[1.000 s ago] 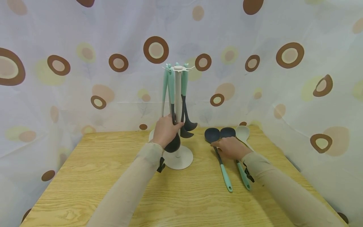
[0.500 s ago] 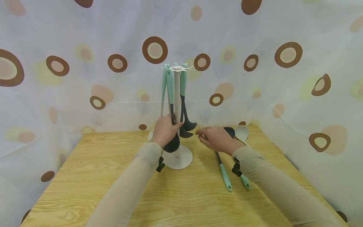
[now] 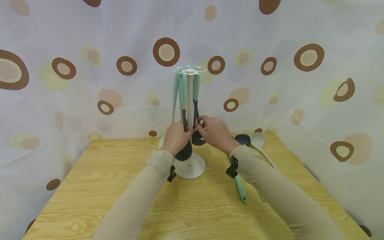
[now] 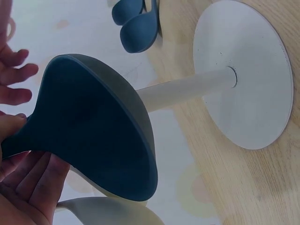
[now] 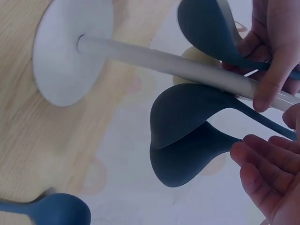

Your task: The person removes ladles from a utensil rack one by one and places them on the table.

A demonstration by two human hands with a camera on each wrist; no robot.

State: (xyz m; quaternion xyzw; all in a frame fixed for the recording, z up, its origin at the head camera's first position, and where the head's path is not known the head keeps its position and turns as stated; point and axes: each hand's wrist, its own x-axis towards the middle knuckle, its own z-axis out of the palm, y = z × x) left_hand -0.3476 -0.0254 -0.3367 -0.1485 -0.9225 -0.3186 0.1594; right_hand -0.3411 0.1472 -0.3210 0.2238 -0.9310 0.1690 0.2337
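In the head view a white utensil stand [image 3: 189, 100] holds several hanging kitchen tools with mint handles. My left hand [image 3: 176, 137] grips a dark ladle [image 4: 93, 122] by its neck, and its thumb lies close to the white pole. On the pole's right side hang two more dark ladles, the upper ladle [image 5: 187, 110] and the lower ladle [image 5: 180, 161] overlapping in the right wrist view. Beside their necks is my right hand [image 3: 216, 133], its fingers loosely bent, the fingertips at the lower ladle's neck. A pale utensil head [image 4: 112, 213] hangs behind the left hand.
On the wooden table [image 3: 126, 186], right of the stand, lie a dark-headed spoon [image 3: 242, 139], a white spoon [image 3: 258, 140] and a mint handle [image 3: 241, 190] partly under my right arm. The stand's round white base [image 3: 190, 168] rests on the table. A patterned cloth hangs behind.
My right hand has moved left from the utensils lying on the table to the ladles hanging at the stand's right side. My left hand has stayed on its ladle.
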